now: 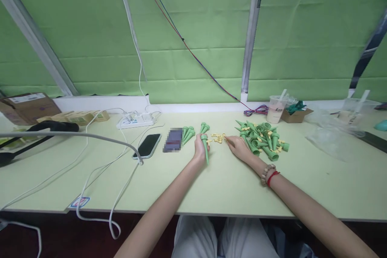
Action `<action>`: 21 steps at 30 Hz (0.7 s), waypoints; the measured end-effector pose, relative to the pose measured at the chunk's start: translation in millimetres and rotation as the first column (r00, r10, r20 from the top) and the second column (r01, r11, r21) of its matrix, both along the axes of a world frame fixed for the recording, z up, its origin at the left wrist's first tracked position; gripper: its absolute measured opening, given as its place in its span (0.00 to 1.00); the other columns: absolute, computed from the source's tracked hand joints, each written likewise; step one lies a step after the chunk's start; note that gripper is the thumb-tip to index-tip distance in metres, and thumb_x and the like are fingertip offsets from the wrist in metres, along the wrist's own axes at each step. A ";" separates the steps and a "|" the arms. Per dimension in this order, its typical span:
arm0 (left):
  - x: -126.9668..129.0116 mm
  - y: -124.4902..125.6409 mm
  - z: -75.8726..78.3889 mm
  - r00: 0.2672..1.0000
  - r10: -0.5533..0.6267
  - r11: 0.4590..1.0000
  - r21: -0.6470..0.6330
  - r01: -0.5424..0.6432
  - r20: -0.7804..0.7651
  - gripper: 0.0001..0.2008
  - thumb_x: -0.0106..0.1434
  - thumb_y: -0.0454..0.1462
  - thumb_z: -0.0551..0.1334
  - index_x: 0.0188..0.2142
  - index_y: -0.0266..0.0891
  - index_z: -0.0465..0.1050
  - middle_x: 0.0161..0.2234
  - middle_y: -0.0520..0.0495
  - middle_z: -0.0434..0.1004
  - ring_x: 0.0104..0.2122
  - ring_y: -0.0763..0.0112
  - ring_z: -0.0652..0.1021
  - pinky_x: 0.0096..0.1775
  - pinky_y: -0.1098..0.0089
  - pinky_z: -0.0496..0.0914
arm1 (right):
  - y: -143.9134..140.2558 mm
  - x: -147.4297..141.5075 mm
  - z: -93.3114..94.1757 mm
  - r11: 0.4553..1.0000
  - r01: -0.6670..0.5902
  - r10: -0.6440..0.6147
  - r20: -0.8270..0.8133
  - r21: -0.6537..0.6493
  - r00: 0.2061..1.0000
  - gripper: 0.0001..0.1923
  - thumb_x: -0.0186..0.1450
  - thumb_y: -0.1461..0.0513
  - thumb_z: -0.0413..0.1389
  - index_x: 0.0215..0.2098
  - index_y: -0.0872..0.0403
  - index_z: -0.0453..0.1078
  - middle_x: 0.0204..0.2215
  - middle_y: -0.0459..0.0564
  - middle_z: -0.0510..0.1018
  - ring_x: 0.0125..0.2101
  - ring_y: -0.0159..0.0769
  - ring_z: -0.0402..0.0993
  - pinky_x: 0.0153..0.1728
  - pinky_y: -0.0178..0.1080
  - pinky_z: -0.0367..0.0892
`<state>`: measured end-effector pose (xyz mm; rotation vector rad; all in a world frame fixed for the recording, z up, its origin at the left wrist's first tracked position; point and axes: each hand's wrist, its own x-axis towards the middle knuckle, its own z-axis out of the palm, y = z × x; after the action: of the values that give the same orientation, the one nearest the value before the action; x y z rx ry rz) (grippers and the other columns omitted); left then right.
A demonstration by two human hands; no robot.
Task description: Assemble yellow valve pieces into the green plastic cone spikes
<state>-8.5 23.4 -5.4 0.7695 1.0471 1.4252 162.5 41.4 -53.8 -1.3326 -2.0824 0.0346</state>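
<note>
My left hand (199,148) is closed around a green plastic watering spike (204,149), its pointed end turned down toward me. A small yellow piece sticks out beside that spike. Just to the right lies a little pile of small yellow plastic pieces (216,138). My right hand (240,147) reaches to the pile's right edge, its fingertips pinched on a small yellow plastic piece (224,136). Beyond the right hand is a heap of green spikes (263,136) with yellow pieces among them. Several more spikes (188,133) lie in neat groups left of and behind my left hand.
A phone (147,146) and a blurred dark rectangle (173,140) lie left. White cables (104,166) loop across the table and over its front edge near a power strip (137,120). A drink cup (275,109), small carton (295,115) and clear plastic bag (328,139) are at right.
</note>
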 end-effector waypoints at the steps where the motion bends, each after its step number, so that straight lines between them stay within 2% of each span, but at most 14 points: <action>1: -0.9 0.5 1.3 1.000 0.001 1.000 -0.006 -0.001 0.031 0.11 0.58 0.40 0.48 0.23 0.39 0.60 0.11 0.56 0.55 0.09 0.80 0.57 0.14 0.78 0.51 | -1.3 0.4 2.4 1.000 -0.005 0.005 -0.005 0.010 1.000 0.16 0.61 0.68 0.49 0.46 0.56 0.69 0.43 0.57 0.76 0.45 0.41 0.70 0.44 0.44 0.61; 5: -2.7 0.0 5.2 0.992 -0.045 0.999 -0.003 0.045 0.116 0.09 0.56 0.40 0.49 0.24 0.38 0.60 0.12 0.57 0.56 0.09 0.82 0.55 0.14 0.79 0.51 | -8.5 0.1 10.3 0.999 -0.049 0.048 -0.057 -0.007 0.997 0.11 0.59 0.66 0.53 0.40 0.56 0.72 0.38 0.54 0.77 0.37 0.38 0.73 0.41 0.42 0.62; 8: -3.6 -2.9 7.7 0.969 -0.174 0.985 0.014 0.175 0.177 0.10 0.56 0.42 0.48 0.24 0.38 0.59 0.10 0.58 0.54 0.08 0.81 0.53 0.13 0.79 0.48 | -12.4 -0.1 12.1 0.998 -0.009 0.002 -0.112 -0.064 0.994 0.09 0.57 0.62 0.56 0.36 0.56 0.73 0.33 0.53 0.76 0.31 0.35 0.72 0.36 0.39 0.64; 11: -4.8 -6.4 10.0 0.936 -0.279 0.960 0.039 0.277 0.217 0.12 0.55 0.43 0.47 0.24 0.39 0.59 0.09 0.58 0.51 0.08 0.81 0.51 0.13 0.79 0.45 | -13.7 0.1 12.3 0.992 0.030 -0.048 -0.148 -0.125 0.988 0.08 0.56 0.60 0.57 0.30 0.57 0.74 0.30 0.53 0.76 0.30 0.36 0.71 0.34 0.39 0.64; 14: -5.4 -8.1 11.0 0.928 -0.298 0.954 0.038 0.297 0.225 0.12 0.54 0.45 0.50 0.25 0.39 0.59 0.09 0.59 0.50 0.08 0.81 0.52 0.13 0.80 0.45 | -15.2 -3.2 15.3 0.987 0.002 -0.047 -0.281 -0.159 0.959 0.08 0.55 0.59 0.58 0.28 0.57 0.74 0.28 0.53 0.77 0.31 0.37 0.72 0.34 0.40 0.64; 16: -5.3 -7.4 10.3 0.933 -0.294 0.955 0.029 0.294 0.207 0.13 0.53 0.46 0.51 0.25 0.38 0.60 0.09 0.59 0.50 0.08 0.81 0.53 0.13 0.79 0.46 | -17.8 -8.6 19.4 0.981 -0.067 -0.032 -0.493 -0.182 0.869 0.11 0.54 0.57 0.58 0.30 0.57 0.74 0.29 0.53 0.78 0.30 0.38 0.73 0.34 0.41 0.66; 18: -5.0 -5.6 8.4 0.951 -0.254 0.967 0.028 0.253 0.177 0.12 0.53 0.46 0.51 0.25 0.38 0.60 0.09 0.59 0.52 0.08 0.81 0.53 0.13 0.79 0.47 | -21.8 -16.0 23.9 0.967 -0.180 -0.001 -0.706 -0.182 0.709 0.15 0.54 0.54 0.58 0.32 0.57 0.73 0.30 0.54 0.79 0.30 0.38 0.74 0.34 0.41 0.67; 19: -4.8 -4.4 7.1 0.961 -0.223 0.975 0.032 0.221 0.164 0.12 0.52 0.45 0.52 0.25 0.38 0.60 0.09 0.59 0.52 0.08 0.82 0.54 0.13 0.79 0.47 | -24.2 -19.8 25.9 0.960 -0.225 0.014 -0.769 -0.169 0.639 0.16 0.53 0.53 0.58 0.32 0.57 0.74 0.30 0.54 0.79 0.31 0.38 0.74 0.35 0.41 0.68; 21: -4.2 -2.2 4.1 0.977 -0.156 0.988 0.047 0.150 0.147 0.10 0.52 0.44 0.52 0.25 0.39 0.60 0.10 0.58 0.54 0.08 0.82 0.55 0.13 0.79 0.48 | -29.5 -26.5 28.8 0.952 -0.269 0.037 -0.816 -0.147 0.577 0.16 0.52 0.52 0.58 0.32 0.56 0.74 0.31 0.54 0.79 0.31 0.38 0.74 0.36 0.42 0.68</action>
<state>-12.7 21.1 -1.3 0.7404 0.8313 1.3501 136.0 11.9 -25.0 -0.9682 -1.3866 0.8699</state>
